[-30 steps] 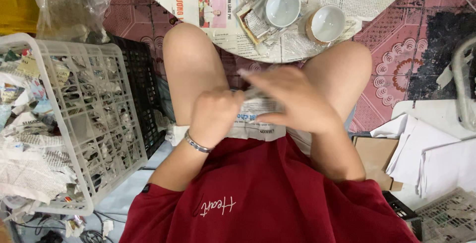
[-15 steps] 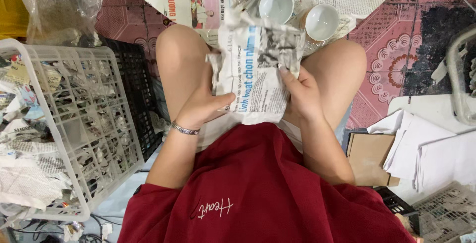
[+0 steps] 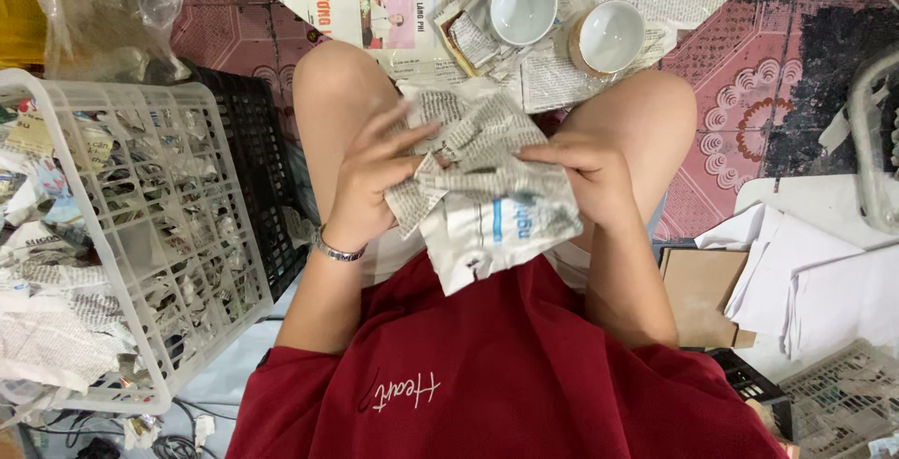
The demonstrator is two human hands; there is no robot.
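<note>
Left hand (image 3: 370, 183) and right hand (image 3: 585, 173), fingers curled, both gripping crumpled newspaper (image 3: 492, 197).

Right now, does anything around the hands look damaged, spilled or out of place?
Nothing looks broken or spilled. The newspaper bundle held by the left hand and right hand is crumpled, but not visibly torn. Two white cups sit upright on newspaper sheets. The white crate at left stands tilted, holding paper-wrapped items.

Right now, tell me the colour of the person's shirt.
Dark red short-sleeved shirt with pale script stitching; head view.
</note>
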